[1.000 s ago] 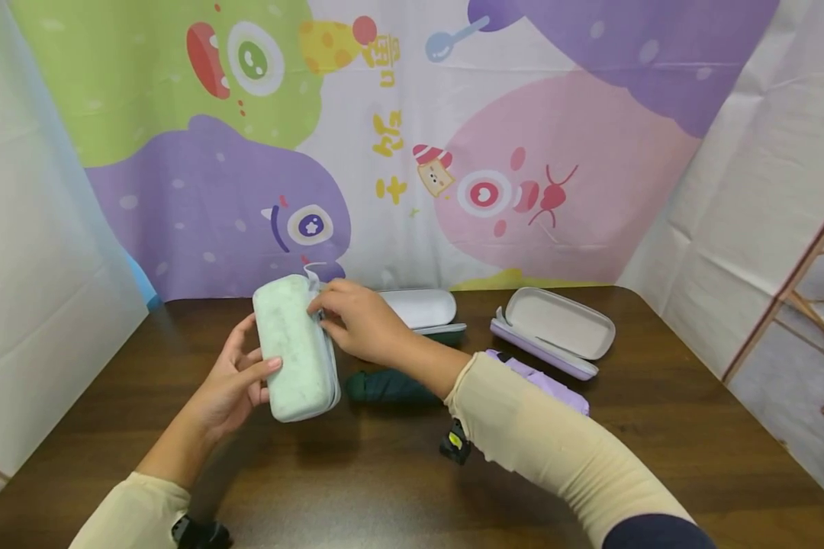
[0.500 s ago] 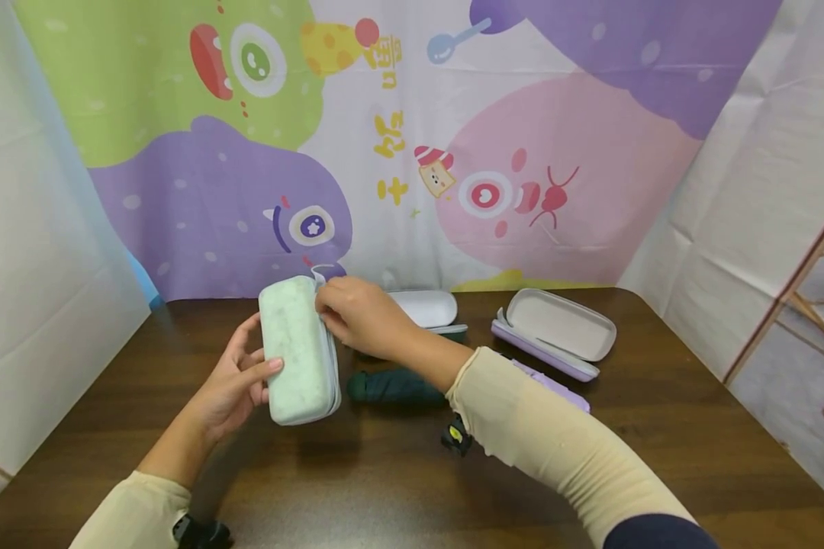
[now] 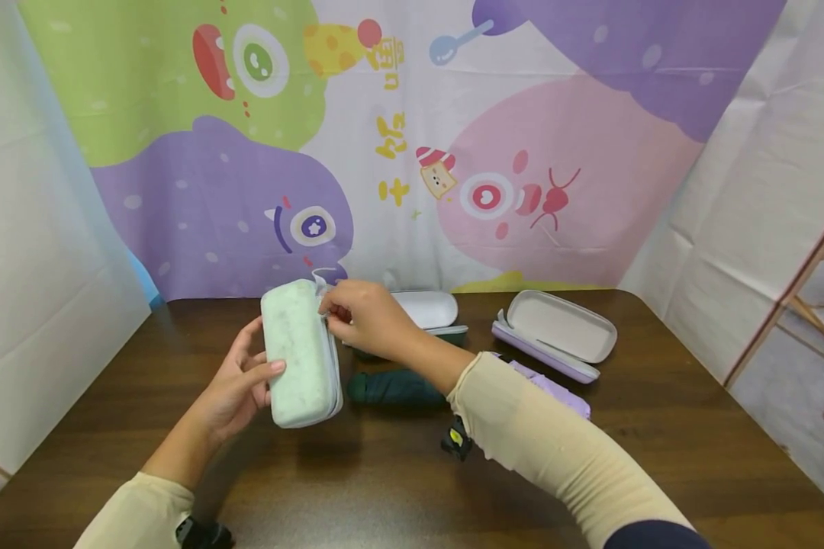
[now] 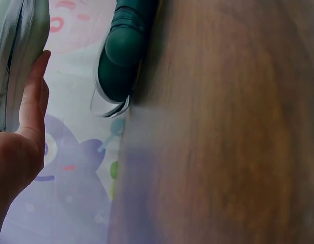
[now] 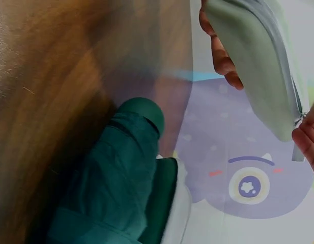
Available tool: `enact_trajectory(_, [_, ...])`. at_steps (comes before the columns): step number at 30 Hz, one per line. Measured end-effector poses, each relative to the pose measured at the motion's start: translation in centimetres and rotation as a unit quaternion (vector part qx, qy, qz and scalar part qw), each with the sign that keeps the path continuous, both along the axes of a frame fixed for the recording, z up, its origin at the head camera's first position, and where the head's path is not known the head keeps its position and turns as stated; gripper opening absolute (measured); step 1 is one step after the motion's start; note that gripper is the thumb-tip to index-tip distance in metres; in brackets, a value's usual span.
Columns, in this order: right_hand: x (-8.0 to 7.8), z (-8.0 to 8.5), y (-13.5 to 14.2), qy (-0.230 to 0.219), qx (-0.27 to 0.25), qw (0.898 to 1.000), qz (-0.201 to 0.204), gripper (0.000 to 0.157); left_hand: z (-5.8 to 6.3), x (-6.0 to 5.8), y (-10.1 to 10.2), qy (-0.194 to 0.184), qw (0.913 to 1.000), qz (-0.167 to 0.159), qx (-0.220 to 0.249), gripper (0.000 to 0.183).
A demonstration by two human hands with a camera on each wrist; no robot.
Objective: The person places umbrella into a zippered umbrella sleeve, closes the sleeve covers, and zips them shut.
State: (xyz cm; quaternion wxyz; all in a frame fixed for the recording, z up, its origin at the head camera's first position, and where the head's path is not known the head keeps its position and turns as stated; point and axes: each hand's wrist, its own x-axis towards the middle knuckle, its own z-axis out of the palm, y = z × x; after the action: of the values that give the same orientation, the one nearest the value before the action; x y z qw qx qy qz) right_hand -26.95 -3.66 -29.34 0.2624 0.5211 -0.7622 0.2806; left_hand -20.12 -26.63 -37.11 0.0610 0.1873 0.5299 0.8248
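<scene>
A pale mint-green zippered case [image 3: 297,358] is held upright above the table. My left hand [image 3: 239,385] grips it from the left, thumb across its front and fingers behind. At the case's upper right edge, my right hand [image 3: 369,316] pinches the zipper pull [image 5: 300,119], as the right wrist view shows. A light grey strap [image 3: 320,284] sticks out beside those fingers. Through the zipper seam [image 4: 11,61] in the left wrist view, a narrow dark gap shows. Whatever the case contains is hidden.
Behind the right forearm lies a dark green folded umbrella [image 3: 394,387], near an opened dark green case [image 3: 429,309] with a pale lid. Farther right are an opened lavender case [image 3: 559,329] and a lavender folded umbrella [image 3: 552,390]. A cartoon curtain [image 3: 398,252] hangs behind the table.
Both hands and the mint case have shifted slightly right and down in the head view. The right fingers stay at the case's upper right edge throughout.
</scene>
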Motion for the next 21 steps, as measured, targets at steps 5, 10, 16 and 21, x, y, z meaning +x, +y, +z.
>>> enact_trajectory(5, [0.1, -0.4, 0.2, 0.007, -0.011, 1.0, 0.007, 0.006, -0.1, -0.1, 0.1, -0.012, 0.9997, 0.021, 0.005, 0.07])
enact_trajectory(10, [0.4, -0.7, 0.3, 0.023, -0.019, 0.999, 0.017, 0.006, -0.1, -0.3, 0.2, -0.012, 0.9992, 0.035, 0.017, 0.068])
enact_trajectory(16, [0.8, -1.1, 0.5, 0.024, -0.025, 0.999, 0.038, 0.006, 0.1, -0.4, 0.2, -0.008, 0.9985, 0.046, 0.029, 0.064])
enact_trajectory(21, [1.1, -1.6, 0.7, 0.019, -0.028, 0.999, 0.043, 0.007, 0.3, -0.3, 0.2, -0.016, 0.997, 0.067, 0.035, 0.066])
